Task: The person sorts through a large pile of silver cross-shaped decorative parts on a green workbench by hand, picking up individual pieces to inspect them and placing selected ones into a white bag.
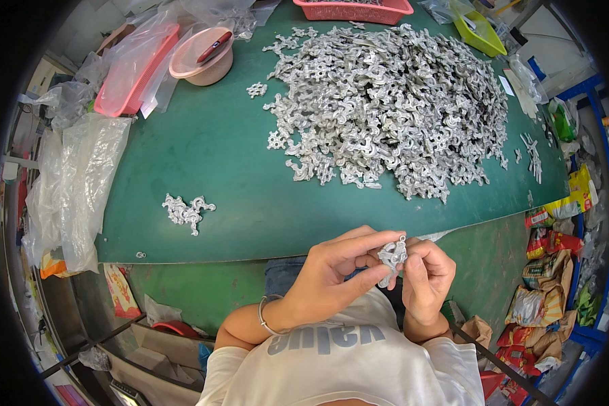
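Between my two hands, just off the table's near edge, is a small silver-grey metal casting point(393, 253) with curved, openwork arms and a little ring at its top. My left hand point(338, 269) pinches it between thumb and fingers from the left. From the right, my right hand point(426, 276) has its thumb and fingertips closed on the casting's edge. Beyond my hands a large heap of similar metal castings point(392, 108) covers the far right part of the green table point(243, 183). A small cluster of castings point(186, 212) lies apart at the left.
A pink bowl point(189, 62) with a red-handled tool point(214, 47) stands at the back left, beside a pink basket point(118, 88). Another pink basket point(358, 12) and a yellow-green tray point(479, 35) line the far edge. Plastic bags point(81, 189) hang at the left; blue shelving point(584, 318) is at right.
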A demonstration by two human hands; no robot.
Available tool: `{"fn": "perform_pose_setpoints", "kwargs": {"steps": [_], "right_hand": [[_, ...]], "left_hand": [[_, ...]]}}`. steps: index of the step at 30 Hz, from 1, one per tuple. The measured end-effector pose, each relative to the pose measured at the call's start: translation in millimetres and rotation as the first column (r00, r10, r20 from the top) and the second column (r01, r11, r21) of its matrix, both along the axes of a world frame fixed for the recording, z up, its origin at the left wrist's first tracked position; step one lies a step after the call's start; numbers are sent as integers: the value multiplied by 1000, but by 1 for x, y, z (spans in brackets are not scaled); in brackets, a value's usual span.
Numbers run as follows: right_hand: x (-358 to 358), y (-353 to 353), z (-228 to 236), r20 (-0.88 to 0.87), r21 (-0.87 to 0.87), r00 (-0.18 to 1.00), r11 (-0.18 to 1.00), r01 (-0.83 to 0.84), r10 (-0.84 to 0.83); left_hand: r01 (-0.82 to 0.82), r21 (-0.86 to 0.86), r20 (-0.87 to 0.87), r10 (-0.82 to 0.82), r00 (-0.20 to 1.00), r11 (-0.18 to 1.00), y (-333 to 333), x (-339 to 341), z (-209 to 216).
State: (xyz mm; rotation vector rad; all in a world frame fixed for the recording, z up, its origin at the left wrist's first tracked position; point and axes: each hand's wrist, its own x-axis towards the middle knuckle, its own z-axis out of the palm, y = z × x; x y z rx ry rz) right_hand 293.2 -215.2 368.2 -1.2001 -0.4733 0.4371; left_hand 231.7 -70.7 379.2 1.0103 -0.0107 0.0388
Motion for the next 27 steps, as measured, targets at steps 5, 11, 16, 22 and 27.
{"fn": "perform_pose_setpoints", "kwargs": {"steps": [5,11,16,22,27], "right_hand": [[-1,-1,0,9,-10,1000,1000,13,-12],[-1,5,-2,146,38,985,995,88,-92],[-1,5,-4,185,49,977,994,102,-110],[10,-2,1,130,-39,992,999,11,-6],[10,-7,6,6,-49,999,998,-41,42]], "left_hand": [[3,-10,-4,-3,1000,1000,-1,0,0],[-75,-40,-71,72,995,996,-7,-1,6],[41,89,-118,-30,993,995,-1,-6,2],[19,145,-34,-14,999,989,-9,-6,4],[101,32,-83,-98,992,994,-9,-5,6]]}}
